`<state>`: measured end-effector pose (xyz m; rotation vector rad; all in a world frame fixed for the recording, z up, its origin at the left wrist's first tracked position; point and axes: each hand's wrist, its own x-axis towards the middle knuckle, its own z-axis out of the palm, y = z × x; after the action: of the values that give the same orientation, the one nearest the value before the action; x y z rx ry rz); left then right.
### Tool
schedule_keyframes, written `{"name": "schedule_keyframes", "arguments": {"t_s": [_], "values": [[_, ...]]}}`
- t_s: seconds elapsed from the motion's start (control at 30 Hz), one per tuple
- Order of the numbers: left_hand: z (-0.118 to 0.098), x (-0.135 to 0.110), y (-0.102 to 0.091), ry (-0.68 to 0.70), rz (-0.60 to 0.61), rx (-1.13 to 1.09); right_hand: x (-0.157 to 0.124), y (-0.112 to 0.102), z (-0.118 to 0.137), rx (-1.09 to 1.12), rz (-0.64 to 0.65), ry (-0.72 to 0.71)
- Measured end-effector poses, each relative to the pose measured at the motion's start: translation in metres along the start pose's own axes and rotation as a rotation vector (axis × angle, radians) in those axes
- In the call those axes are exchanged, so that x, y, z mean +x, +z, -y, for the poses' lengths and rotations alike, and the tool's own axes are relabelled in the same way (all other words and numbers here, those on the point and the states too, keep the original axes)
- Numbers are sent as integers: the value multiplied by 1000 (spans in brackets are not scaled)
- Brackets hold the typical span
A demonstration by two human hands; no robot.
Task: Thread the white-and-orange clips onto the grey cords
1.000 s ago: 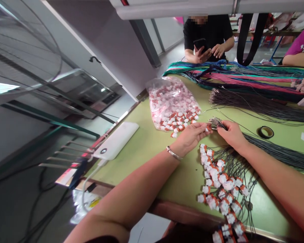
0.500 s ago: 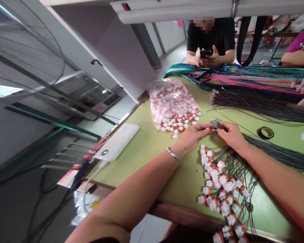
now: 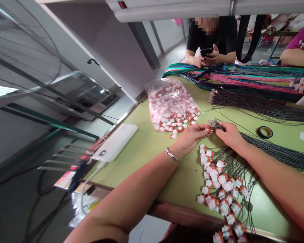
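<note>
Between the fingertips of my left hand (image 3: 192,137) is a small orange and white connector (image 3: 208,131), mostly covered by the fingers. My right hand (image 3: 230,135) grips a bundle of dark wires (image 3: 271,150) close to its metal-tipped ends (image 3: 214,124). The two hands nearly meet, with the connector right at the wire tips; whether a wire sits inside it I cannot tell. Below them lies a heap of wired white and orange connectors (image 3: 223,184). A clear plastic bag of loose connectors (image 3: 171,103) lies beyond my left hand, some spilling from its mouth.
A second dark wire bundle (image 3: 255,103) and coloured wires (image 3: 243,77) lie across the far side. A tape roll (image 3: 264,132) is to the right, a white power bank (image 3: 116,143) with a cable at the left edge. Opposite, a person holds a phone (image 3: 206,52).
My hands stay almost in place, fingertips still together at the wire ends. The whole view has shifted slightly. The person opposite has tilted the phone a little.
</note>
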<state>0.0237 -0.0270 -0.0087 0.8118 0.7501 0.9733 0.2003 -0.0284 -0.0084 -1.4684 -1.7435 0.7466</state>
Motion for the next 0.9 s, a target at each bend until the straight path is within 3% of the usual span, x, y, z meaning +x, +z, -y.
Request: {"name": "schedule_keyframes", "arguments": {"t_s": [0.33, 0.53, 0.9], "values": [[7, 2, 9, 130, -116, 194, 0, 0, -5, 22, 11, 3], [9, 3, 15, 78, -81, 117, 0, 0, -5, 14, 62, 1], [7, 0, 16, 66, -103, 93, 0, 1, -5, 35, -9, 2]]}}
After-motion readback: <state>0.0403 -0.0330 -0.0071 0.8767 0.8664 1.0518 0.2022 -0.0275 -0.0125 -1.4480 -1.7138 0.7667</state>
